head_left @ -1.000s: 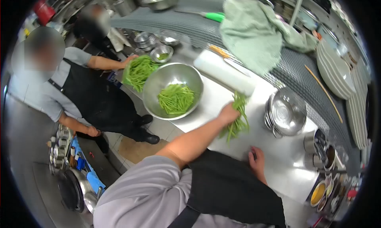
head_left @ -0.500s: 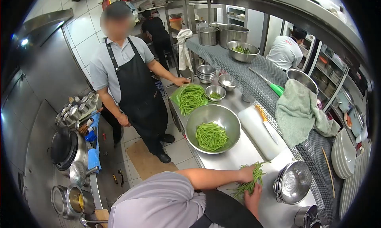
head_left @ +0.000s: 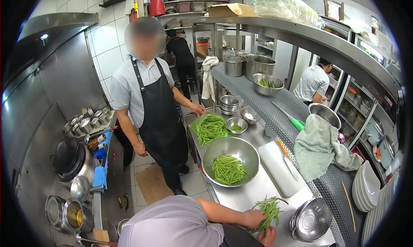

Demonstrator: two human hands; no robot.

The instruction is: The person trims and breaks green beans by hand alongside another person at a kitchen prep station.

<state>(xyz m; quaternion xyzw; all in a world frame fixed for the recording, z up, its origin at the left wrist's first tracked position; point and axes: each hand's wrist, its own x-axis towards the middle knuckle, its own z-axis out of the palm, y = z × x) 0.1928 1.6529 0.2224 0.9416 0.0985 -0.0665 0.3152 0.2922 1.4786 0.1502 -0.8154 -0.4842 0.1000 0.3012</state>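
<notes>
A bunch of green beans [head_left: 270, 210] lies over the steel counter near its front, between my two hands. My left hand [head_left: 254, 219] is closed round the near side of the bunch. Just below it, my right hand [head_left: 268, 237] has its fingers pressed against the lower ends of the beans. Beyond them stands a large steel bowl [head_left: 208, 154] with cut green beans [head_left: 229, 169] inside. Behind that bowl a green bag of long beans [head_left: 210, 128] rests on the counter, with a co-worker's hand [head_left: 198, 109] at its edge.
A white cutting board [head_left: 275, 169] with a knife [head_left: 291, 168] lies right of the bowl. Stacked strainers [head_left: 312, 221] stand at the right. A green cloth [head_left: 318, 143] hangs over the raised shelf. A co-worker in a black apron [head_left: 161, 113] stands across, left of the counter.
The view has tilted up and shows more of the kitchen. My right hand, apart from the beans a second ago, has come to the bunch beside my left hand.
</notes>
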